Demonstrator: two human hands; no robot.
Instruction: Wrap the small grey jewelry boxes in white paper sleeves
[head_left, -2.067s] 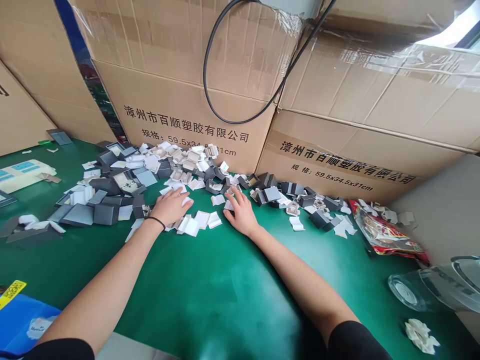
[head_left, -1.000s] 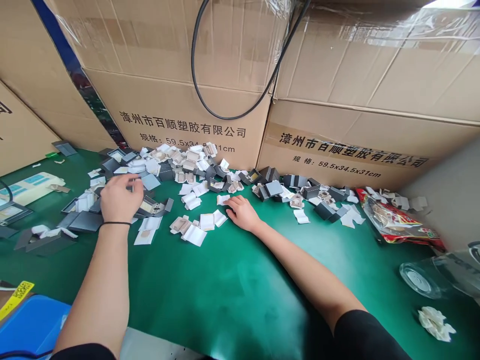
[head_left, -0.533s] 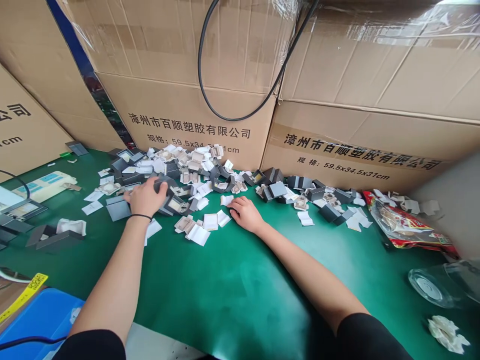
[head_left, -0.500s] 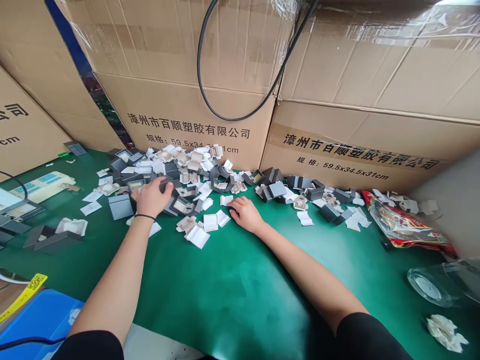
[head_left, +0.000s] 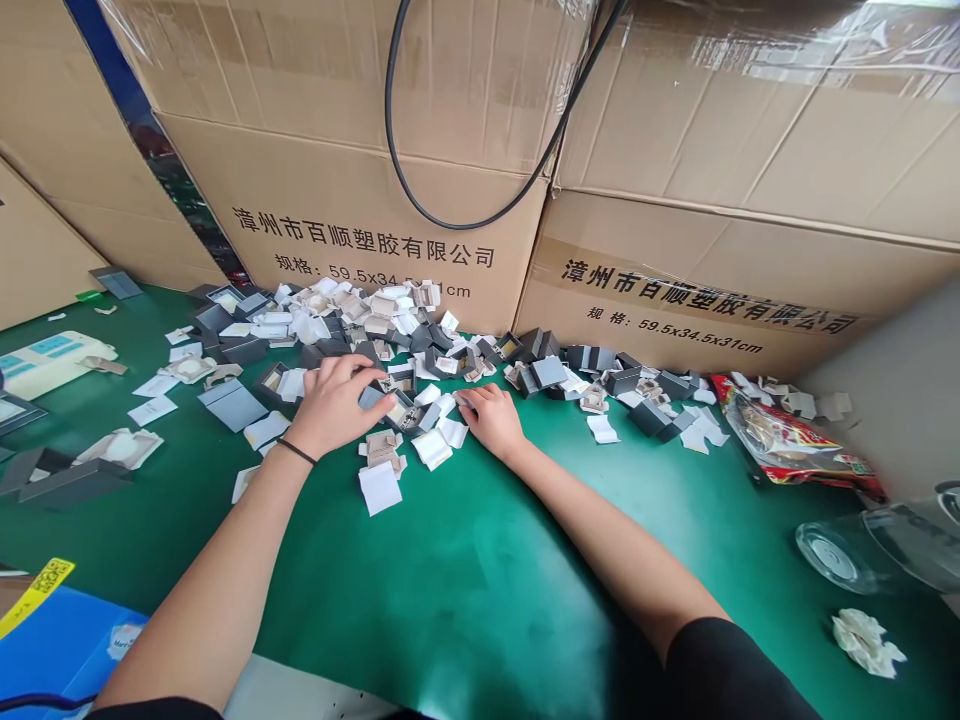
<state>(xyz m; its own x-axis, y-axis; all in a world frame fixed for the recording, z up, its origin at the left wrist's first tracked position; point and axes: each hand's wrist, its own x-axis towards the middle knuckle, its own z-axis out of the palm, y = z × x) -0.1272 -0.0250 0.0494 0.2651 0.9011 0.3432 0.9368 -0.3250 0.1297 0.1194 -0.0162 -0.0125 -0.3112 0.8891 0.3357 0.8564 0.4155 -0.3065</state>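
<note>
One blue item [head_left: 67, 640] sits nearest you at the left, a yellow strip [head_left: 36, 598] across its far edge. On the right of the green table [head_left: 465, 600] lies a crumpled tissue [head_left: 866, 643], with a clear jug [head_left: 870, 548] on its side just beyond. Farther in, white papers [head_left: 381, 488] lie below your fingers. Your left hand [head_left: 330, 408] is open, thumb apart from the fingers, over grey boxes [head_left: 411, 412] in the middle of the table. Your right hand [head_left: 493, 422] rests with its fingers loosely bent at the papers' edge; whether it grips one, you cannot tell from here. More boxes and papers run in a heap along the back, with a red packet [head_left: 802, 440] at the right. Cartons [head_left: 352, 180] stand behind, a black cable [head_left: 390, 110] looping before them.
</note>
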